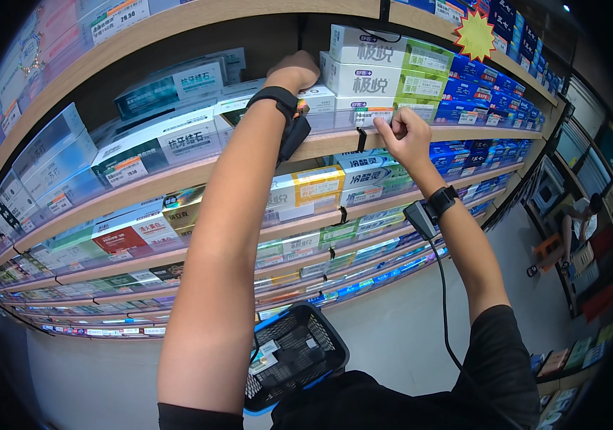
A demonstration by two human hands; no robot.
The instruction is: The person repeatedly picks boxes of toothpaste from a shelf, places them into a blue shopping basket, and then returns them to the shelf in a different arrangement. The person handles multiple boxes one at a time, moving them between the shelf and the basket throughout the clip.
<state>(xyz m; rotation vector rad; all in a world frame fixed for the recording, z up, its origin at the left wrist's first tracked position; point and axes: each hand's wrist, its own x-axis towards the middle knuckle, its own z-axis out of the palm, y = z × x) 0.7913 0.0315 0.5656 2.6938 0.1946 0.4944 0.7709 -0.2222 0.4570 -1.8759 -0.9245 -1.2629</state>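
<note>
My left hand reaches over the front of the upper shelf into the gap left of stacked white-and-green toothpaste cartons. Its fingers point away and are hidden, so what they touch cannot be told. Under that wrist lies a low white carton behind the clear shelf lip. At the shelf's front edge my right hand is curled into a loose fist, its thumb beside a price tag. Nothing shows in it. White-and-dark-green toothpaste boxes lie left of my left forearm, with teal boxes behind them.
Wooden shelf boards with clear lips carry rows of boxes above and below. A black basket with blue trim stands on the floor below me, holding small boxes. A cable hangs from my right wrist device. Far right, a person sits.
</note>
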